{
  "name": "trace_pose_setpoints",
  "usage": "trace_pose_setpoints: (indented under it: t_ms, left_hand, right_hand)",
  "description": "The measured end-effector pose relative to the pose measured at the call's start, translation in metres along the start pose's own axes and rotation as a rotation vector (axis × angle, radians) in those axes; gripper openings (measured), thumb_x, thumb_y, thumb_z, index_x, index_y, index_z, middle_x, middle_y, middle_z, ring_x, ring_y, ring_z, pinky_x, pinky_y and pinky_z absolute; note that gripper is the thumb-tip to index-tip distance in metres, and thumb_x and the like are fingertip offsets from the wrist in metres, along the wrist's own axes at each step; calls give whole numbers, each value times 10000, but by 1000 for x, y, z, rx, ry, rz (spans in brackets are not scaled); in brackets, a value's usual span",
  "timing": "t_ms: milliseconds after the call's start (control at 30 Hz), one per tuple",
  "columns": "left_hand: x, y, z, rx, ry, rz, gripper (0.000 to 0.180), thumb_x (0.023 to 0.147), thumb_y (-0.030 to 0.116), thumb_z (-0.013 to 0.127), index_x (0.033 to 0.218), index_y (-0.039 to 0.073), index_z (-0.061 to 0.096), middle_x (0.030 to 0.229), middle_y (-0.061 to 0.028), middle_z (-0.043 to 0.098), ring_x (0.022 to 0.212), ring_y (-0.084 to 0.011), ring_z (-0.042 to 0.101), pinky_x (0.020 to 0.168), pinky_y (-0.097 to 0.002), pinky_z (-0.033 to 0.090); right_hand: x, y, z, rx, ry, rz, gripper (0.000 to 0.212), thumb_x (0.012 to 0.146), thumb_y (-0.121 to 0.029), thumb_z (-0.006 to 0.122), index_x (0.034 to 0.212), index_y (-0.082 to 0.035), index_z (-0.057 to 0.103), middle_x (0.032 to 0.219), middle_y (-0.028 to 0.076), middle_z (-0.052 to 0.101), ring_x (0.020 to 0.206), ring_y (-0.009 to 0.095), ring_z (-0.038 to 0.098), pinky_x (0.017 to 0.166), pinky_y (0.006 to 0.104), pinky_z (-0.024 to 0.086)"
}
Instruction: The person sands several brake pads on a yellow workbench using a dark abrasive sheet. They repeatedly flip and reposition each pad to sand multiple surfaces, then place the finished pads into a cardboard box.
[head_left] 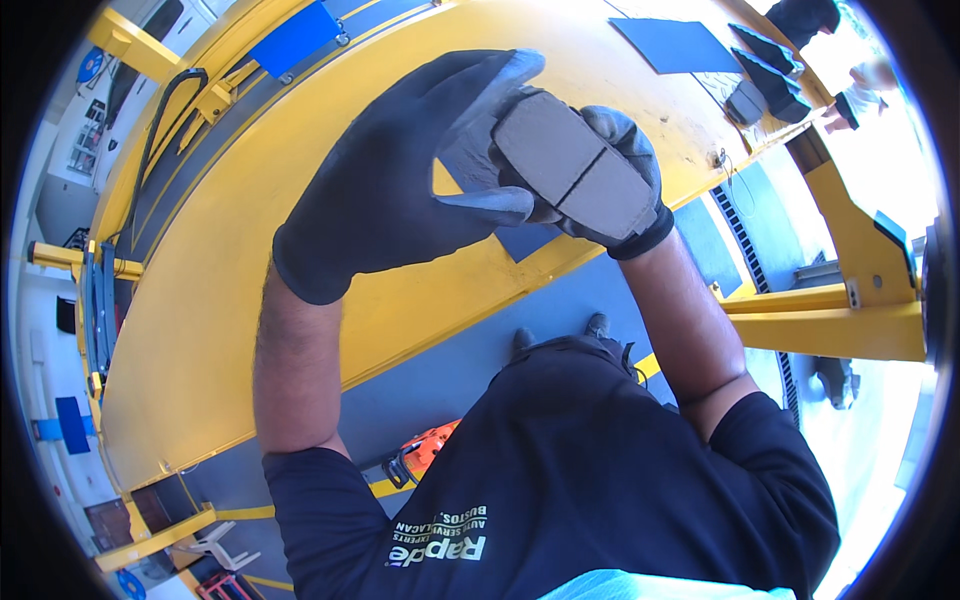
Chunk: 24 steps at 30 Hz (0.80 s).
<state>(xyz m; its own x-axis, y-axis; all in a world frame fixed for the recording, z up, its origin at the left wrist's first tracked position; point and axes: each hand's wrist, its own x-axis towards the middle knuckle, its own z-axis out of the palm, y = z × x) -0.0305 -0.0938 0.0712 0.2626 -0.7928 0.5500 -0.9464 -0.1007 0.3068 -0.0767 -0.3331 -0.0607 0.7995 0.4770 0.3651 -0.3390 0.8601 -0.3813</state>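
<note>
white printed logo on dark shirt (440,545), small blue sign (72,424) at left wall

A grey brake pad (575,170) with a dark centre groove is showing at twelve o'clock. Dark gloves are covering both hands, the left hand (400,180) and the right hand (625,190), against a yellow lift platform (250,300).

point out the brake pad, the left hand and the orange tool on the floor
brake pad (577,172), head view, on its grey friction face beside the centre groove
left hand (385,185), head view, on the back of the dark glove
orange tool (428,450), head view, on its orange body
</note>
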Motion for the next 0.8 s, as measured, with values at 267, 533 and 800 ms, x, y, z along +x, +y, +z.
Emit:
trace_pose_setpoints:
  t_ms: [267, 533, 800]
  left_hand:
    - [7, -3, 4, -47, -53, 3, 846, 743, 192, 940, 1492, 41, 577, 1443, -144, 651, 1350, -319, 609, 1147, -418, 479]
    - [9, -11, 5, -61, -83, 2, 780, 764, 209, 920, 1462, 48, 611, 1424, -138, 662, 1335, -317, 613, 1144, -418, 480]
    - [8, -8, 0, -103, -90, -23, 757, 763, 232, 930, 1427, 31, 627, 1393, -127, 673, 1324, -293, 621, 1131, -403, 484]
  right_hand:
    - [-3, -2, 9, -171, 161, -76, 397, 1036, -224, 639, 1334, 38, 617, 1216, 269, 701, 922, 392, 754, 697, 407, 657]
    - [-3, -7, 9, -50, 177, 38, 315, 1017, -173, 689, 1263, 22, 663, 1151, 218, 745, 932, 355, 782, 752, 420, 671]
    - [-3, -4, 21, -169, 49, -82, 371, 1059, -216, 609, 1295, 67, 649, 1165, 264, 734, 918, 389, 781, 750, 422, 676]
